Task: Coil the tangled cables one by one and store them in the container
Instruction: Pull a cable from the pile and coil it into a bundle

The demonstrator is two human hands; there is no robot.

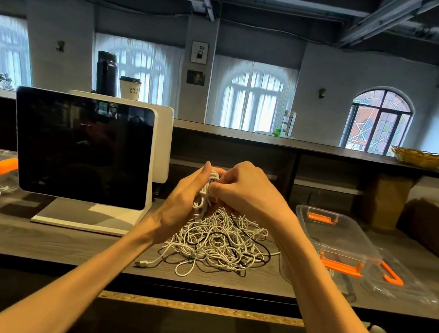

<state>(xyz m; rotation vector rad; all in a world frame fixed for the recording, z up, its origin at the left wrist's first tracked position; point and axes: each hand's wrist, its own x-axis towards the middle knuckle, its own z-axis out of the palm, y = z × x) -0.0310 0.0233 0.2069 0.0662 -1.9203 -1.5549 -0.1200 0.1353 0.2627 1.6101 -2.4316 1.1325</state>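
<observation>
One white cable (206, 192) is up off the worktop (61, 243), bunched into a loose coil between both hands: the left hand (182, 203) wraps around the bundle, the right hand (240, 189) pinches a strand at its side. Below them, near the worktop's front edge, the tangled pile (219, 242) looks barely reduced. The clear container (337, 239) at the right end looks nearly empty, its lid (400, 279) beside it. Most of the job seems left.

Café or shop counter in a loft-style hall, point-of-sale screen (83, 147) at left on a dark wooden counter (33, 239), takeaway cup (129, 87) behind, far arched windows (379, 121), exposed ceiling beams (373, 24).
</observation>
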